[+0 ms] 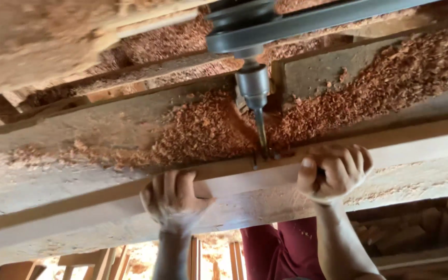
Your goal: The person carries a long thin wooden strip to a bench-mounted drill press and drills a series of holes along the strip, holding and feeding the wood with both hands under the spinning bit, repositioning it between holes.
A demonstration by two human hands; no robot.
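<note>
- A long wooden plank [390, 161] lies across the machine's surface [79, 150], its near edge under the drill bit [262, 136].
- The left hand [176, 199] has its fingers curled tight over the plank's edge.
- The right hand [334, 172] is closed in a fist around the same plank.
- Reddish wood shavings [208, 129] are heaped behind the bit.

No packages, labels, signs or screens visible anywhere in view.
</note>
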